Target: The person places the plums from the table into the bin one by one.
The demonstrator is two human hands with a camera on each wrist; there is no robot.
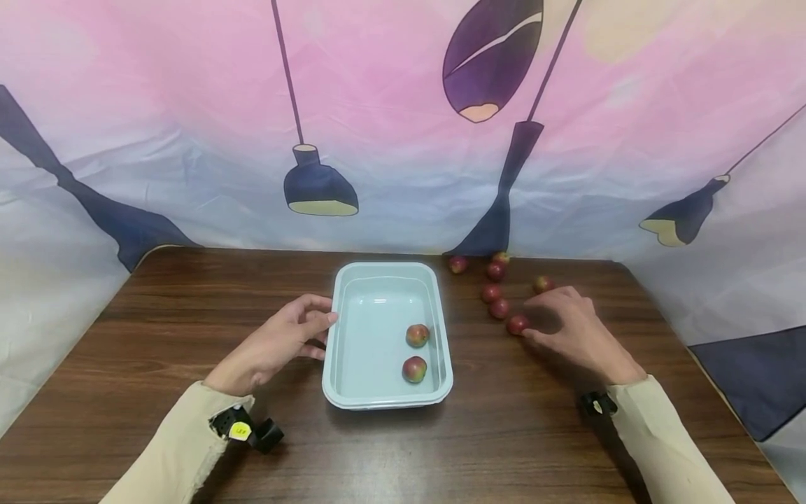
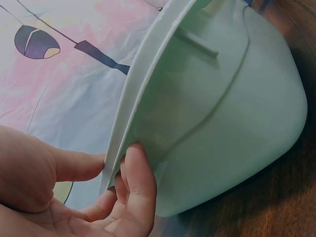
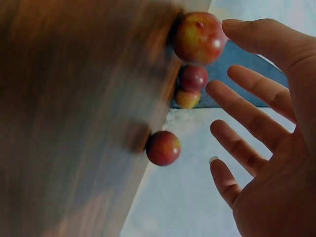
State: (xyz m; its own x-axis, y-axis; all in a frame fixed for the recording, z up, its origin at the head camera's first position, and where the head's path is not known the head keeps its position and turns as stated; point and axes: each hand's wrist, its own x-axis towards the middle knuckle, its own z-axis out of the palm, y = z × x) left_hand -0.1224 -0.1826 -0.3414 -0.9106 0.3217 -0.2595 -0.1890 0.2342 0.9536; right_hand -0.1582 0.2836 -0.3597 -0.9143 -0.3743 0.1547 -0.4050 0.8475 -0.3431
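A pale mint plastic tray (image 1: 368,350) stands on the table, holding two red-and-green plums (image 1: 414,369) toward its right side. My left hand (image 1: 280,343) grips the tray's left rim; in the left wrist view the thumb lies on one side of the rim (image 2: 133,98) and the curled fingers (image 2: 139,187) on the other. My right hand (image 1: 576,332) spreads over the right part of the table, fingers apart and nothing held. Its thumb tip is right beside a red plum (image 1: 518,324). In the right wrist view a plum (image 3: 199,38) appears near the thumb.
Several more plums (image 1: 492,293) lie in a loose line running toward the table's back edge, one plum (image 1: 457,264) apart to the left. Another plum (image 1: 543,284) sits just behind the right hand. A printed cloth (image 1: 390,140) hangs behind the dark wooden table (image 1: 208,315).
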